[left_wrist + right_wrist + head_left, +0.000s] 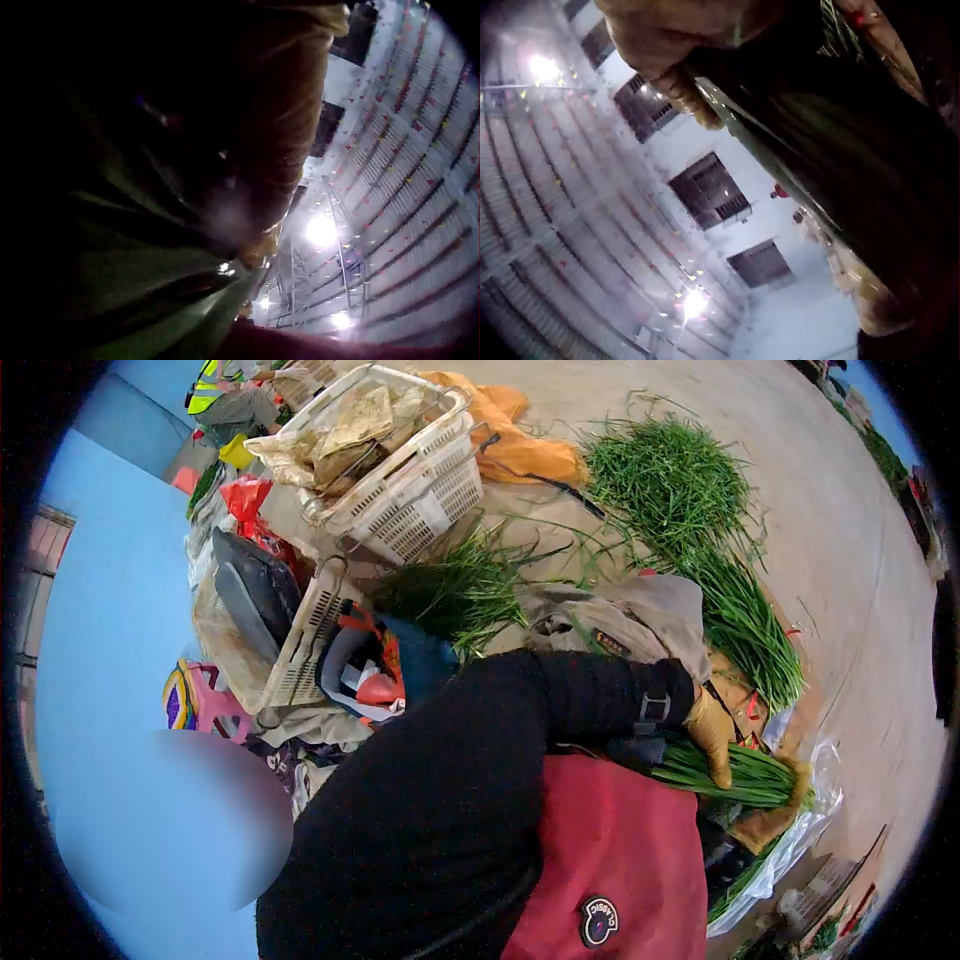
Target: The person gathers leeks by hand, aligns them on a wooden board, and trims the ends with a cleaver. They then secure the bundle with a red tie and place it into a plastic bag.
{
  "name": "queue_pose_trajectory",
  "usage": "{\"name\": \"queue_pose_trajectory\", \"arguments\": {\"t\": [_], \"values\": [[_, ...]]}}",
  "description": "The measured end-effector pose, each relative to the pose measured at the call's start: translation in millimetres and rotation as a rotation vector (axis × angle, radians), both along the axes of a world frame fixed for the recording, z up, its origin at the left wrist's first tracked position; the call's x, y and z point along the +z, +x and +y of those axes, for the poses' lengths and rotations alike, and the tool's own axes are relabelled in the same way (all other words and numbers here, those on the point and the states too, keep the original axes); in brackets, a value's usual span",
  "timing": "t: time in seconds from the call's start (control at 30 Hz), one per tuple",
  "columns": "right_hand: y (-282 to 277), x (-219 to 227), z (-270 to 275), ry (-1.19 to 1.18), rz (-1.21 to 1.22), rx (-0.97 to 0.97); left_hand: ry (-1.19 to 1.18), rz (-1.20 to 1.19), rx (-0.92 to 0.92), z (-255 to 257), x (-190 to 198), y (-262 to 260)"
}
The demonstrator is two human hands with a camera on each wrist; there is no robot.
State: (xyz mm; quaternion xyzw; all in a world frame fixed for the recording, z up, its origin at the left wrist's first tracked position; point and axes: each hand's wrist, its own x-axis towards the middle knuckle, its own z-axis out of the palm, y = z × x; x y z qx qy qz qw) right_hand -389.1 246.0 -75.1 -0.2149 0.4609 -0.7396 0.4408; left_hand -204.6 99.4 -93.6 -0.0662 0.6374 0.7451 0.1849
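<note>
A bundle of long green leaves (745, 772) lies across the front of the body at the right of the head view. My gloved left hand (712, 732), at the end of a black sleeve, grips it from above. At its pale end, my right hand (768, 826) in a brownish glove holds the stalks from below. In the left wrist view, the glove (281, 112) is dark above blurred green leaves (157, 300). The right wrist view shows my glove (697, 34) against the leaves (780, 150), with another glove (881, 304) at their far end.
Loose greens (670, 480) and a laid-out bunch (750, 630) lie ahead. White crates (420, 500), an orange sack (520, 440) and a bucket (345, 670) stand on the left. Clear plastic (750, 900) lies by my right hand. A person (240, 405) is at the far left.
</note>
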Motion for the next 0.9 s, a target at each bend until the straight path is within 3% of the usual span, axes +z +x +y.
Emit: {"name": "queue_pose_trajectory", "arguments": {"t": [0.07,0.1,0.13,0.17,0.2,0.27,0.3,0.33,0.37,0.4,0.47,0.5,0.6,0.67,0.77,0.83,0.87,0.9], "values": [[-37,5,8,0.052,0.064,-0.136,-0.139,0.109,-0.11,-16,-13,8],[-47,18,11,0.124,0.074,-0.21,-0.206,0.26,-0.146,-25,16,32],[-3,60,14,0.019,0.151,-0.1,-0.098,0.305,-0.24,-37,9,42],[-15,61,18,-0.042,0.374,-0.127,0.016,0.34,-0.337,-50,1,51],[-27,61,21,-0.103,0.59,-0.18,-0.257,0.202,-0.243,-54,19,69],[-96,46,51,-0.04,0.535,-0.418,-0.722,-0.19,-0.127,-63,55,103],[-87,57,48,-0.006,0.115,-0.478,-0.788,-0.182,-0.071,-73,51,116],[-92,61,48,-0.022,0.145,-0.546,-0.364,-0.465,0.13,-75,66,128],[-95,61,49,-0.043,0.167,-0.597,-0.377,-0.461,0.164,-81,74,136],[-88,73,56,-0.101,-0.009,-0.503,-0.441,-0.4,0.256,-91,69,152],[-84,75,51,-0.243,-0.082,-0.516,-0.614,-0.198,0.404,-120,61,170],[-89,68,46,-0.224,0.076,-0.682,-0.727,-0.057,0.459,-129,67,170],[-100,68,50,-0.279,0.051,-0.675,-0.754,0.121,0.792,-109,108,133],[-79,82,43,-0.273,0.047,-0.731,-0.733,0.358,0.804,-82,132,100],[-89,83,50,-0.35,0.094,-0.642,-0.722,0.609,0.722,-69,148,58],[-85,91,57,-0.203,0.141,-0.694,-0.51,0.656,0.791,-69,156,44],[-94,92,69,-0.161,0.196,-0.578,-0.403,0.68,0.826,-72,159,43],[-101,90,75,-0.179,0.201,-0.622,-0.382,0.662,0.872,-79,158,46]]}}
